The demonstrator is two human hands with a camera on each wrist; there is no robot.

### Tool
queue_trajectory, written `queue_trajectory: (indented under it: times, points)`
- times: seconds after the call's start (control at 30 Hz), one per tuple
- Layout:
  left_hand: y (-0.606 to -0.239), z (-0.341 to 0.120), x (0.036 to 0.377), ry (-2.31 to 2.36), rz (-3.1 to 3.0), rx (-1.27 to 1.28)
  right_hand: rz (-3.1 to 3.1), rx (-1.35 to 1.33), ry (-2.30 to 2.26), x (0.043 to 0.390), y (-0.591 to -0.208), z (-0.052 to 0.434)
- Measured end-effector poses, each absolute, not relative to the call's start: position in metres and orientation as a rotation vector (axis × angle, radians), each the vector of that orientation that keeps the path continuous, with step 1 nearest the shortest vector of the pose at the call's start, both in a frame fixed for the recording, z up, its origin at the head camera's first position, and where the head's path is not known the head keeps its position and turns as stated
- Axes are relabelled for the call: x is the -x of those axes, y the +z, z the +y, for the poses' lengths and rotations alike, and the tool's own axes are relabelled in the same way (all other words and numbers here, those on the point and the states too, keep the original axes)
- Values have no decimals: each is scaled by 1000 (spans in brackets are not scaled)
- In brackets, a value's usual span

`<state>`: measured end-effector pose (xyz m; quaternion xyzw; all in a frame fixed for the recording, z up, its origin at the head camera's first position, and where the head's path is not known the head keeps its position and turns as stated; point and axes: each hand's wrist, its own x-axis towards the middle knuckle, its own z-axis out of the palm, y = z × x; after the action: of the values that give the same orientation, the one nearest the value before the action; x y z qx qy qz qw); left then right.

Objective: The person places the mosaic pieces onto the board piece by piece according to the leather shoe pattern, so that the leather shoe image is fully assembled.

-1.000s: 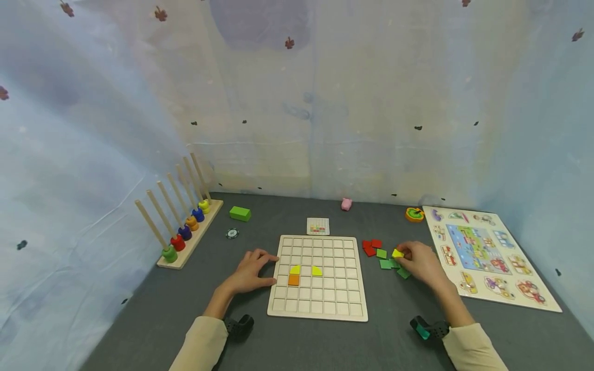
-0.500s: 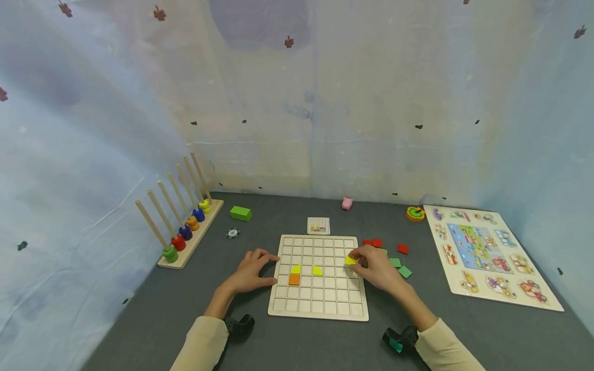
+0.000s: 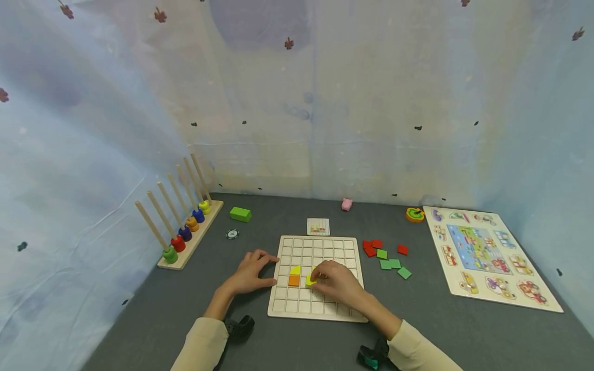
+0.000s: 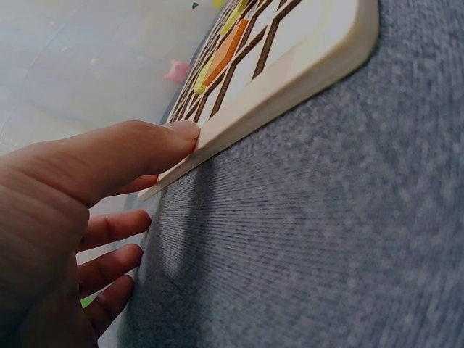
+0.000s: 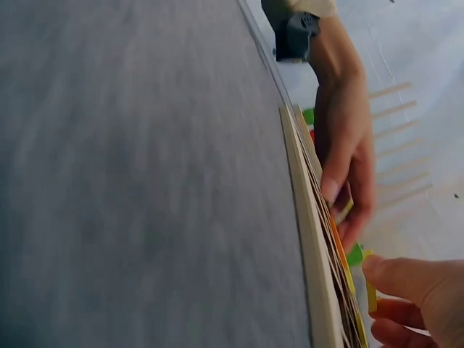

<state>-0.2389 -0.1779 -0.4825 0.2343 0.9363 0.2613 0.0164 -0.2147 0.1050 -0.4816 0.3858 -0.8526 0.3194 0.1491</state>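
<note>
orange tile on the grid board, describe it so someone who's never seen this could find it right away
Start at the wooden grid board in the middle of the grey table. Near its left edge, between the left hand and the right hand, lies the orange tile. It is the only orange piece, a full square directly below a yellow tile.

The grid board (image 3: 320, 275) is showing pale, smooth, unvarnished-looking wood with rounded edges. The yellow tile (image 3: 310, 280) and the orange tile (image 3: 294, 280) are looking like painted wood with a flat, matt colour. The counter (image 3: 297, 340) is wearing a dark grey, matt woven cloth, its fine ribbed weave standing out in the left wrist view. The backdrop sheet (image 3: 297, 103) is hanging thin, crinkled and faintly glossy.
</note>
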Motion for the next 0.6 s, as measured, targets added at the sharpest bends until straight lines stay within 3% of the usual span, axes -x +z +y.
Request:
queue_trajectory:
  times: [0.6]
  points:
    - [-483,-177,241,822,2896,-693,-2372,-1087,757,219,-490,90]
